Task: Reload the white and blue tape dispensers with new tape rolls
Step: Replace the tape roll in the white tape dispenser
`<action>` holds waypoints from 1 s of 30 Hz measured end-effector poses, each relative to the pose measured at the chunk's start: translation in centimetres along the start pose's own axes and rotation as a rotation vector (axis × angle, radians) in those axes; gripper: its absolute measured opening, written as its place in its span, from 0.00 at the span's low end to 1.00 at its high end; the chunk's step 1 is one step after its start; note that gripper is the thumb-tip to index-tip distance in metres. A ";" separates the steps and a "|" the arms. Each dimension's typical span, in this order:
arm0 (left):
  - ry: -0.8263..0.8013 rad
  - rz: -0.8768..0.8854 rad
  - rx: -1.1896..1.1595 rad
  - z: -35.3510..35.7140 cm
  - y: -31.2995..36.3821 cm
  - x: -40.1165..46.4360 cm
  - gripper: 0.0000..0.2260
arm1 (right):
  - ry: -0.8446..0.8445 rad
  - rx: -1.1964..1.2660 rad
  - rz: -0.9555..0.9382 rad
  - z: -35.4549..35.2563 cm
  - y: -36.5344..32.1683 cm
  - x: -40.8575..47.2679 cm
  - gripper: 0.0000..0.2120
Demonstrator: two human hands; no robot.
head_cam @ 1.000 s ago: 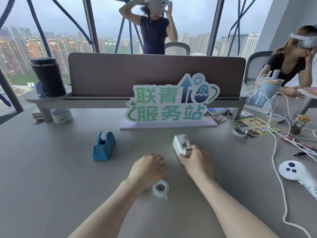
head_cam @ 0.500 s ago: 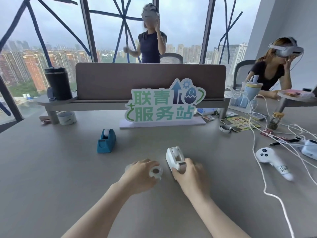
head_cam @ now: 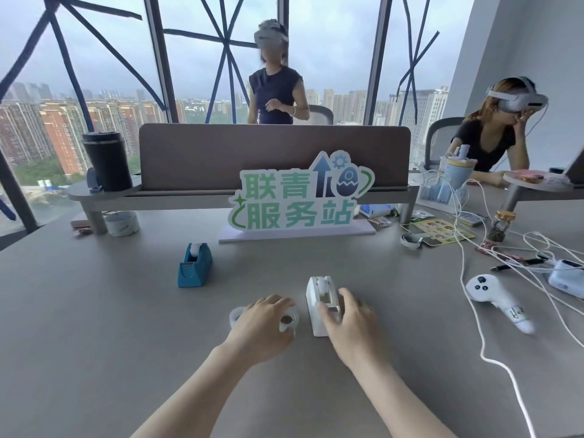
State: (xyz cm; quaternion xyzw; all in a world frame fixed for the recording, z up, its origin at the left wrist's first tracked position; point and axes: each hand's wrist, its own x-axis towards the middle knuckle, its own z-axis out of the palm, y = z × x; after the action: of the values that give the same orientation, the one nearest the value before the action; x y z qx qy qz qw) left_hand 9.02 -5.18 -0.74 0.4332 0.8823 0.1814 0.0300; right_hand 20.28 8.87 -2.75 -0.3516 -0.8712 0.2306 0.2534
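Observation:
The white tape dispenser [head_cam: 321, 298] stands on the grey table [head_cam: 94, 343] in front of me. My right hand [head_cam: 350, 324] grips its near end, thumb on the left side and fingers on the right. Just left of it my left hand [head_cam: 262, 324] is closed on a clear tape roll [head_cam: 289, 320], low over the table. A second clear roll [head_cam: 235, 315] lies by that hand's left side, partly hidden. The blue tape dispenser [head_cam: 194, 267] sits farther back on the left with a white roll in its cradle, apart from both hands.
A green and white sign [head_cam: 300, 200] stands behind the dispensers before a desk divider [head_cam: 275, 153]. A white controller [head_cam: 493, 295], white cables [head_cam: 474, 311] and a power bank [head_cam: 567, 276] lie at the right. A black tumbler [head_cam: 107, 161] is on the left shelf. Two persons are beyond.
My left hand has taken hold of the clear roll that lay by my wrist and brought it beside the white dispenser. A second roll now shows at its left. My right hand stays on the dispenser.

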 end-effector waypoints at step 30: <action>-0.166 0.004 -0.297 0.3 3.2 5.0 0.33 | -0.466 -0.189 -0.384 -2.8 -1.0 9.1 0.12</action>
State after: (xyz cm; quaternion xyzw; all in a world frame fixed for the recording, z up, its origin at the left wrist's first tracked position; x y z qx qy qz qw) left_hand 8.40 0.58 0.59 0.4392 0.8394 0.2737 0.1661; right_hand 15.81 15.49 2.54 -0.1406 -0.9738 0.1710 0.0518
